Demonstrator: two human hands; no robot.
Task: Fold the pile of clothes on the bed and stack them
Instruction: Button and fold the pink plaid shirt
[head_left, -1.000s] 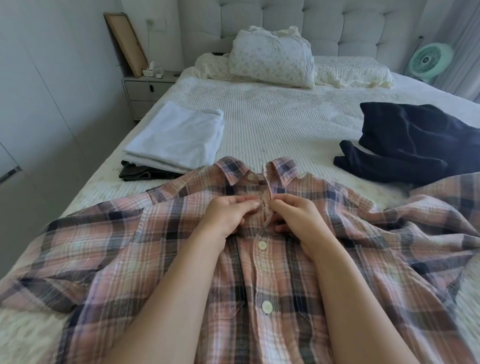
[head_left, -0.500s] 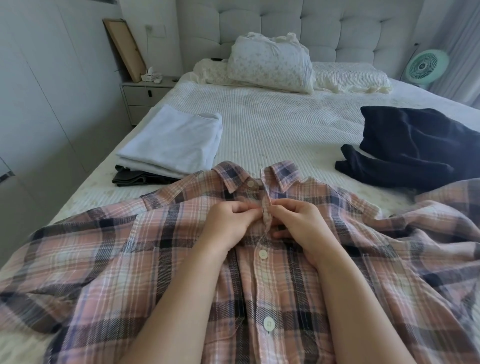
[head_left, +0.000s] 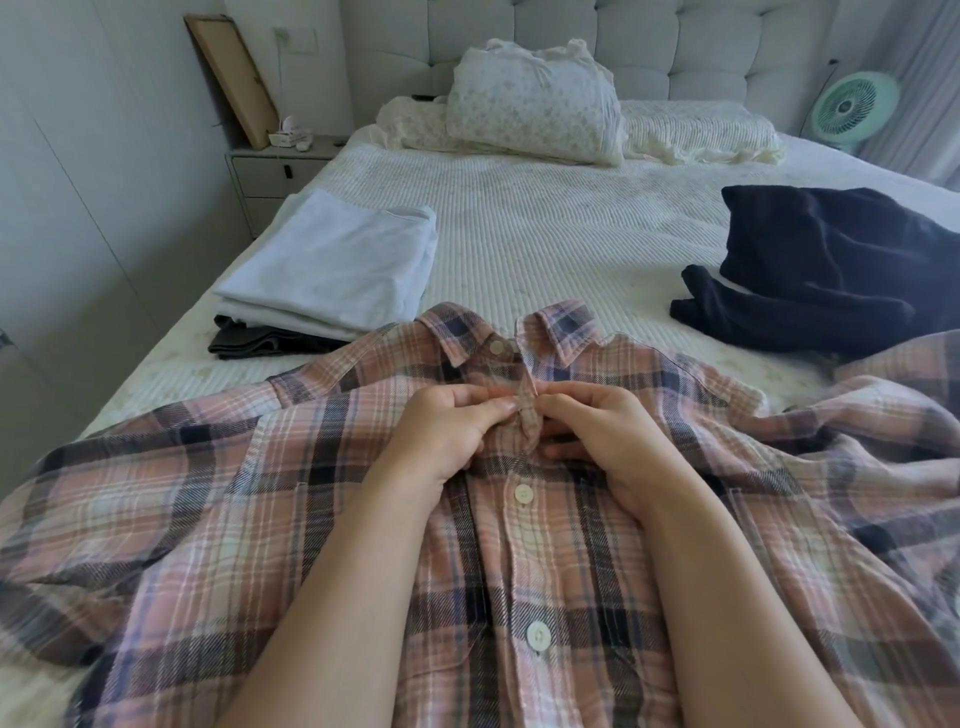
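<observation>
Head view, hands (head_left: 524, 431) pinching soft plaid shirt (head_left: 218, 519)

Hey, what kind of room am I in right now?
Most likely a home bedroom: a bed with a grey tufted headboard, floral white pillows against it, and a grey bedside drawer unit at the left.

No lettering, label, brand or number can be read on anything here, clothing and furniture alike.
</observation>
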